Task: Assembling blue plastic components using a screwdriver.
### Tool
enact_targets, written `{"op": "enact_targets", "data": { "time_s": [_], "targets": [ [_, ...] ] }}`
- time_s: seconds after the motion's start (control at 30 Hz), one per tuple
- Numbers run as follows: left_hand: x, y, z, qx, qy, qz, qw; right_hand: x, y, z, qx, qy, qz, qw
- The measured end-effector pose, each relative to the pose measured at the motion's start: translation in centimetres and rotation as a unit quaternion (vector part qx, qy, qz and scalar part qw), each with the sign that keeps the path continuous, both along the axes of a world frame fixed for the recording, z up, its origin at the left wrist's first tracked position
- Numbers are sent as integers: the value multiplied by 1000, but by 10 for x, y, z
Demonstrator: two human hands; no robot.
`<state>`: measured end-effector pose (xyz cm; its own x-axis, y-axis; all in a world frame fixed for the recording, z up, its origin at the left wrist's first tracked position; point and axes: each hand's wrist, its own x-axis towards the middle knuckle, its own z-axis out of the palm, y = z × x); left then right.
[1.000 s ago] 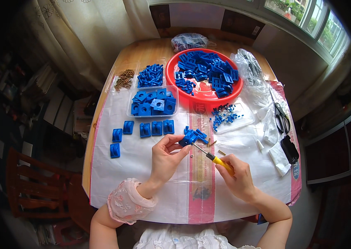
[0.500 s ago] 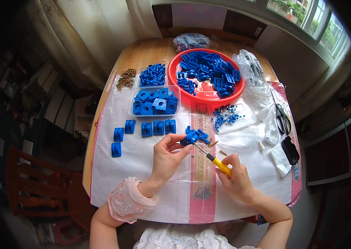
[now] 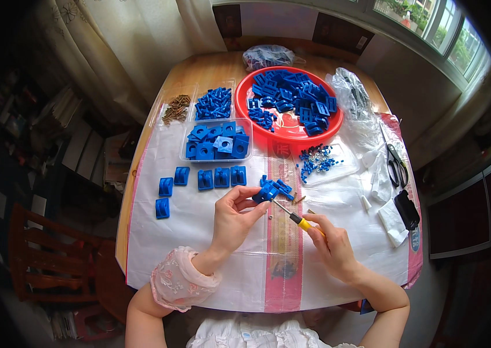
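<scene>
Left hand point(image 3: 235, 216): pinching small blue plastic part point(image 3: 264, 192) by its edges, likely light, stiff.
Right hand point(image 3: 332, 246): wrapped round yellow-handled screwdriver point(image 3: 293, 215), tip at part.

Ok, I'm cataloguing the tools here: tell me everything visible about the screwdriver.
The screwdriver is small, with a yellow handle and a thin metal shaft. It lies slanted, tip pointing up-left. The right hand grips the handle; the tip meets the blue plastic part pinched by the left hand, above the white sheet.
</scene>
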<state>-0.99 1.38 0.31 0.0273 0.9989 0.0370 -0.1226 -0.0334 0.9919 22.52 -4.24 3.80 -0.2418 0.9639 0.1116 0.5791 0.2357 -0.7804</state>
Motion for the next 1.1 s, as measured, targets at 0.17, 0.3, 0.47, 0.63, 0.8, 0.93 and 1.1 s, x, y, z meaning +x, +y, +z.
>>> {"op": "enact_targets", "data": {
  "time_s": [0.17, 0.3, 0.47, 0.63, 0.8, 0.93, 1.1],
  "targets": [
    [-2, 0, 1, -4, -1, 1, 1000, -6, -3, 5, 4, 30, -13, 999],
    [0, 0, 5, -10, 9, 0, 1000, 0, 0, -17, 121, 13, -1, 993],
    [-2, 0, 5, -14, -3, 1, 1000, 2, 1, -2, 146, -97, 15, 984],
    [-1, 1, 3, -2, 2, -2, 1000, 1, 1, 2, -5, 2, -1, 1000],
    [-3, 1, 1, 4, 12, 0, 1000, -6, -1, 14, -92, 57, -26, 994],
    [-1, 0, 3, 4, 19, 1, 1000, -4, -3, -10, 84, 38, -24, 995],
    [-1, 2, 4, -4, 10, 4, 1000, 2, 0, -4, 95, -39, 2, 995]
  ]
}}
